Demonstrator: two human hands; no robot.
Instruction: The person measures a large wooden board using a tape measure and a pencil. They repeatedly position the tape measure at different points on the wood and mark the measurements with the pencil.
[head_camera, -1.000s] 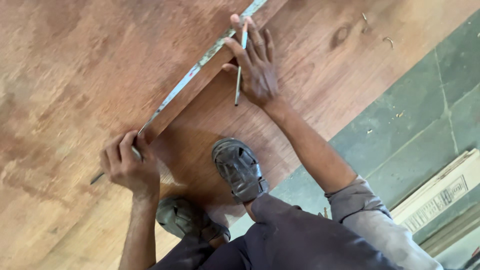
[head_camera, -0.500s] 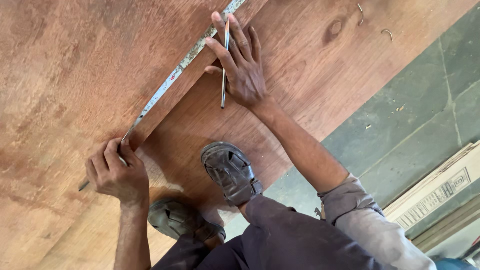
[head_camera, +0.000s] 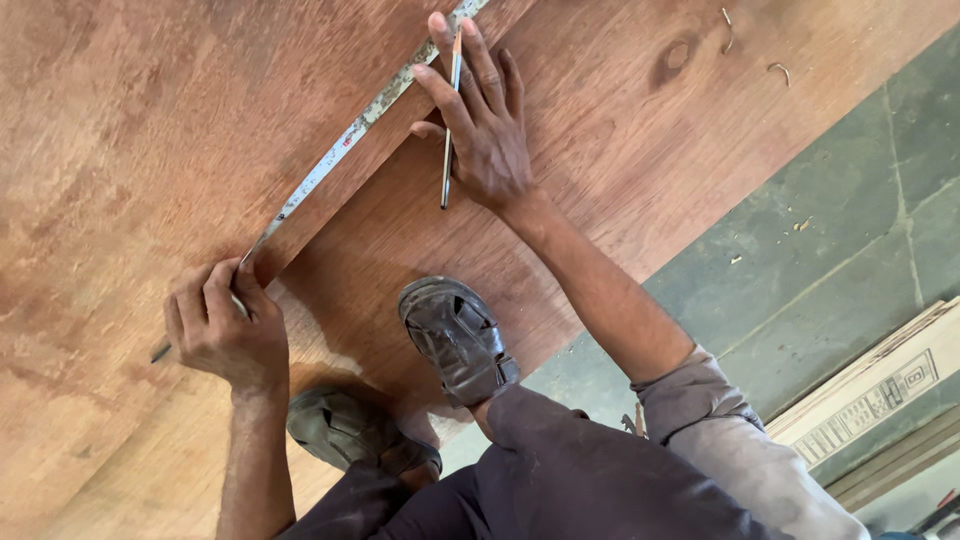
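Note:
A metal tape measure blade (head_camera: 340, 150) runs diagonally along the edge of an upper plywood sheet (head_camera: 150, 130), which lies on a lower plywood sheet (head_camera: 620, 130). My left hand (head_camera: 220, 335) pinches the blade's near end against the upper sheet's corner. My right hand (head_camera: 480, 115) presses the blade's far part down with its fingertips and holds a pencil (head_camera: 450, 125) between its fingers, the pencil lying across the hand with its tip toward me.
My two sandalled feet (head_camera: 455, 335) stand on the lower sheet. A grey stone floor (head_camera: 850, 200) lies to the right, with a flat printed carton (head_camera: 880, 395) at the right edge. Small bent staples (head_camera: 775, 68) lie on the wood at the top right.
Both hands and the tape sit further left in the view than one second ago; the left hand's grip has crept slightly up along the edge. Their holds are unchanged.

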